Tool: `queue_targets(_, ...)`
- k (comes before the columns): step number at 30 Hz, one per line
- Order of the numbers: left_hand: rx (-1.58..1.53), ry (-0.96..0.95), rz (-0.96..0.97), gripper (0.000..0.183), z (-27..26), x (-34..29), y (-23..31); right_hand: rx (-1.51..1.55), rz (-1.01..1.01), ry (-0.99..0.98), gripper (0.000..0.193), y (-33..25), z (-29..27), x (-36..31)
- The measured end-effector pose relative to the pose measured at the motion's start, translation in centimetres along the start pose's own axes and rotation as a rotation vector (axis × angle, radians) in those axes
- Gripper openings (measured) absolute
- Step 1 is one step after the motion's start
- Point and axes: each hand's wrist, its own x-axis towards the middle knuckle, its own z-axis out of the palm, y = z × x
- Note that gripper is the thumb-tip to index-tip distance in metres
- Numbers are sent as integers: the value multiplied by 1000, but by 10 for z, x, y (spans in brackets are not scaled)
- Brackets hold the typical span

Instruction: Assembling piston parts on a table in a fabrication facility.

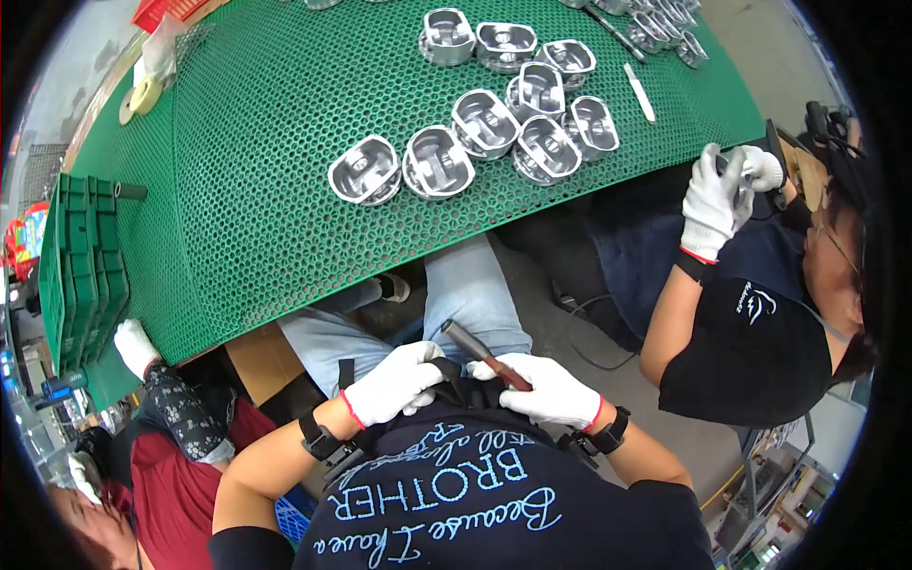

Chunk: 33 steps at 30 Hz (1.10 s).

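Observation:
Both my hands wear white gloves and are close together at my waist, below the table edge. My left hand [394, 385] is closed on a black strap [450, 378] in front of my shirt. My right hand [554, 391] is closed round the lower part of a short rod-shaped tool [475, 347], with a dark grey cylindrical end and a reddish-brown handle. The tool tilts up to the left, its grey end free in the air. Part of the strap and the fingertips of my right hand are hidden.
Ahead, silver metal pistons [439, 161] stand on a green perforated mat [275, 190], with a white marker [639, 93] to their right. Green crates [85, 271] and a tape roll [145, 96] are at left. Gloved co-workers sit on both sides; the right one holds a part.

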Motion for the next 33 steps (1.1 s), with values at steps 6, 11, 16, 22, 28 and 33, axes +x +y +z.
queue_targets(6, -32, 52, 26, 21, 1, 0, -3, 34, 119, 18, 53, -23, -4, 17)
queue_targets(11, -40, 22, 99, 29, 4, -4, 0, -132, 141, 1, 55, -41, 15, 28)
queue_targets(16, -86, 79, 54, 31, 0, -2, -9, 36, 193, 40, 47, -28, 21, 32)
queue_targets(22, -52, 52, 47, 14, 0, -4, -4, 84, 155, 64, 40, -18, 20, 19)
queue_targets(28, -72, 78, 69, 6, -10, -1, -11, 90, 175, 11, 53, -5, 8, -3)
queue_targets(33, -87, 86, 40, 4, -8, -1, -10, -153, 252, 231, 38, -2, 1, -8)
